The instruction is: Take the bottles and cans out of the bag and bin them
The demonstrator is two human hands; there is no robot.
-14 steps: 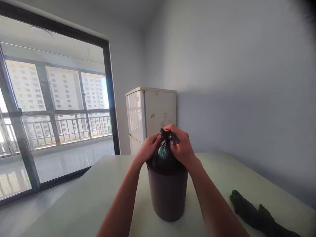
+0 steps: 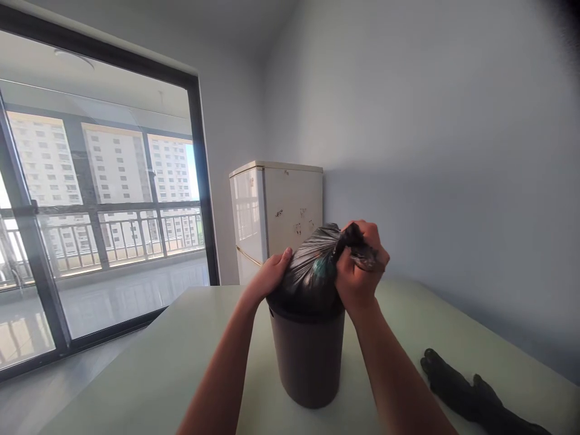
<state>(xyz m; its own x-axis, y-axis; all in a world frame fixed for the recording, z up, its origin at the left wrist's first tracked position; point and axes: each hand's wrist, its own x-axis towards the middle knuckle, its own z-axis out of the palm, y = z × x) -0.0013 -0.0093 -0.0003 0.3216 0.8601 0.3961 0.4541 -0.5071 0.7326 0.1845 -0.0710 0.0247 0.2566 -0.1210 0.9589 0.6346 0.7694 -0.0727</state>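
A black trash bag (image 2: 304, 272) bulges out of the top of a dark round trash bin (image 2: 309, 362) on the table. Its gathered, knotted neck is tilted to the right, and folds fan out from it. My right hand (image 2: 360, 272) is closed round this neck, with loose ends of plastic poking out over the fingers. Against the bag's left side, just above the bin's rim, lies my left hand (image 2: 270, 275), its thumb stretched out and its other fingers partly hidden. Something greenish shows faintly through the thin plastic.
The bin stands on a pale green table (image 2: 181, 362). A pair of black gloves (image 2: 471, 393), or something like them, lies at the right front. Behind the table is a white refrigerator (image 2: 292, 199), with a glass sliding door (image 2: 122, 241) to the left and a wall to the right.
My right hand has pulled the bag's neck up and to the right, and more of the bag stands above the rim. My left hand has left the neck for the bag's side.
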